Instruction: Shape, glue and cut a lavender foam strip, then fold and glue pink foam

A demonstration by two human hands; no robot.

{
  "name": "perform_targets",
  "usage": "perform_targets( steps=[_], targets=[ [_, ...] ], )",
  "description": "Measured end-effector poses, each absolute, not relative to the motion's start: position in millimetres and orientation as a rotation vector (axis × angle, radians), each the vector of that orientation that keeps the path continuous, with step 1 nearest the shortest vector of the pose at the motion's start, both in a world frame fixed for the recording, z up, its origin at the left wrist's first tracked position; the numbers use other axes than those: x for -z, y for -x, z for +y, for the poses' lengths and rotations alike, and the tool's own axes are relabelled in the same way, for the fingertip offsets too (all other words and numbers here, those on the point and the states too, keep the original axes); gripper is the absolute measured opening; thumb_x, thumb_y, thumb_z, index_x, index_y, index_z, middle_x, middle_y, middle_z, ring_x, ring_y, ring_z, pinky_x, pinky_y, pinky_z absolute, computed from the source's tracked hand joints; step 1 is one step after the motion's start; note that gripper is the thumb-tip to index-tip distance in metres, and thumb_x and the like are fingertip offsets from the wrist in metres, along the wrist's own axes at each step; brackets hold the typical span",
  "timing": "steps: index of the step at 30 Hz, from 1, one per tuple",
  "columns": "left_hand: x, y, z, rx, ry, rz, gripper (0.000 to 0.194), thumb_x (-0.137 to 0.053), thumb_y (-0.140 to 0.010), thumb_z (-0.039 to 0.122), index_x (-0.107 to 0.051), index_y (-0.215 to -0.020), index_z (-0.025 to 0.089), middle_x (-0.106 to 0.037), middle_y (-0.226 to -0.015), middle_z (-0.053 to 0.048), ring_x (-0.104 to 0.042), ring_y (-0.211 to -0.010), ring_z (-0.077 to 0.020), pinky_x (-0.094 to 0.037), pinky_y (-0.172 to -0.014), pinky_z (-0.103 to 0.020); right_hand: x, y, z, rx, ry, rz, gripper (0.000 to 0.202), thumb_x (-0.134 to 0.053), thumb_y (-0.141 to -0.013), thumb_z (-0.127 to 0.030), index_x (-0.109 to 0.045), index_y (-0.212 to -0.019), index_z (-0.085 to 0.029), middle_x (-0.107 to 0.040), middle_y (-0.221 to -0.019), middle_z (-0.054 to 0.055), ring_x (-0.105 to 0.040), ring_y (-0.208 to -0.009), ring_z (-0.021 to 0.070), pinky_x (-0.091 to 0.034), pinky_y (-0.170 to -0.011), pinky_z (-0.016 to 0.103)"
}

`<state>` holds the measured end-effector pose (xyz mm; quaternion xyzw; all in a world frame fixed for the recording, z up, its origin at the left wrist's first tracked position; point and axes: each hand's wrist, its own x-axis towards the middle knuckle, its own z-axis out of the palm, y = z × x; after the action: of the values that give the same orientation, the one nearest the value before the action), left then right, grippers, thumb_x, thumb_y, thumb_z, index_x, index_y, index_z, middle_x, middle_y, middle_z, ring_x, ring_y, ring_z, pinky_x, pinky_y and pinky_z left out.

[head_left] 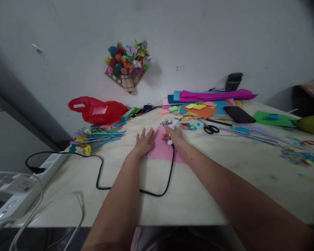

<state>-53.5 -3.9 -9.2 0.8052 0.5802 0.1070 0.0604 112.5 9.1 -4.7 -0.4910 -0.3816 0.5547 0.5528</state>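
A sheet of pink paper (161, 152) lies on the table in front of me. My left hand (144, 142) rests on its left edge, palm down with the fingers spread. My right hand (176, 137) is closed around a white glue gun (170, 141) with a red-orange part, held over the right side of the sheet. A black cord (170, 176) runs from the gun's handle across the table, passing by my left forearm. Small patterned bits (165, 123) lie at the sheet's far edge. Part of the gun is hidden by my fingers.
Black scissors (211, 129), a dark phone (239, 114) and stacked coloured paper (217, 96) lie to the right. Paper flowers (87, 139) and a red plastic bag (102, 111) are on the left. A white power strip (52, 162) runs along the left edge.
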Motion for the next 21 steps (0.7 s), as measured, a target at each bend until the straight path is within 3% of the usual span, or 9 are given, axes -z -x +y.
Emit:
perform_targets(
  steps=[4, 7, 10, 14, 17, 21],
  targets=[
    [8.7, 52.9, -1.5, -0.368, -2.460, 1.698, 0.066, -0.037, -0.081, 0.031, -0.010, -0.142, 0.026, -0.036, -0.141, 0.000, -0.008, -0.136, -0.0200, 0.000, -0.106, -0.055, 4.2, -112.9, 9.7, -1.305, 1.182, -0.909, 0.025, -0.058, -0.076, -0.037, -0.050, -0.086, -0.015, -0.058, -0.055, 0.002, -0.061, -0.046, 0.0187, -0.046, -0.037, 0.025],
    [6.1, 52.2, -2.8, -0.482, -2.502, 1.696, 0.067, -0.042, -0.079, 0.033, -0.017, -0.140, 0.023, -0.057, -0.123, -0.001, -0.024, -0.131, -0.0200, 0.002, -0.106, -0.054, 1.6, -113.3, 8.7, -1.305, 1.203, -0.911, 0.024, -0.057, -0.076, -0.037, -0.050, -0.085, -0.015, -0.058, -0.055, 0.003, -0.061, -0.047, 0.0197, -0.045, -0.036, 0.025],
    [2.4, 50.3, -6.7, -0.609, -2.574, 1.682, 0.068, -0.049, -0.077, 0.036, -0.025, -0.138, 0.019, -0.067, -0.105, -0.001, -0.038, -0.119, -0.0216, -0.001, -0.107, -0.051, -1.8, -113.8, 7.0, -1.302, 1.213, -0.920, 0.023, -0.056, -0.077, -0.036, -0.051, -0.085, -0.016, -0.058, -0.055, 0.003, -0.061, -0.048, 0.0195, -0.045, -0.037, 0.025],
    [0.5, 47.3, -9.5, -0.726, -2.646, 1.653, 0.068, -0.054, -0.073, 0.038, -0.033, -0.135, 0.018, -0.069, -0.097, -0.001, -0.046, -0.106, -0.0225, -0.015, -0.106, -0.047, -2.1, -114.3, 7.2, -1.300, 1.215, -0.935, 0.023, -0.057, -0.077, -0.037, -0.051, -0.085, -0.015, -0.058, -0.055, 0.002, -0.061, -0.047, 0.0182, -0.045, -0.038, 0.024],
    [2.7, 46.8, -7.7, -0.756, -2.674, 1.637, 0.064, -0.056, -0.071, 0.036, -0.041, -0.131, 0.018, -0.066, -0.104, -0.002, -0.047, -0.102, -0.0223, -0.027, -0.101, -0.041, 1.2, -114.8, 9.7, -1.290, 1.224, -0.939, 0.026, -0.057, -0.076, -0.038, -0.052, -0.088, -0.015, -0.058, -0.055, 0.002, -0.061, -0.047, 0.0170, -0.046, -0.039, 0.023],
    [6.0, 46.6, -5.2, -0.625, -2.664, 1.653, 0.063, -0.050, -0.074, 0.032, -0.037, -0.134, 0.020, -0.053, -0.126, -0.003, -0.039, -0.118, -0.0232, -0.025, -0.103, -0.040, 4.9, -115.0, 11.9, -1.290, 1.249, -0.921, 0.026, -0.058, -0.076, -0.038, -0.052, -0.086, -0.015, -0.057, -0.053, 0.001, -0.060, -0.044, 0.0161, -0.046, -0.039, 0.024]
  ],
)
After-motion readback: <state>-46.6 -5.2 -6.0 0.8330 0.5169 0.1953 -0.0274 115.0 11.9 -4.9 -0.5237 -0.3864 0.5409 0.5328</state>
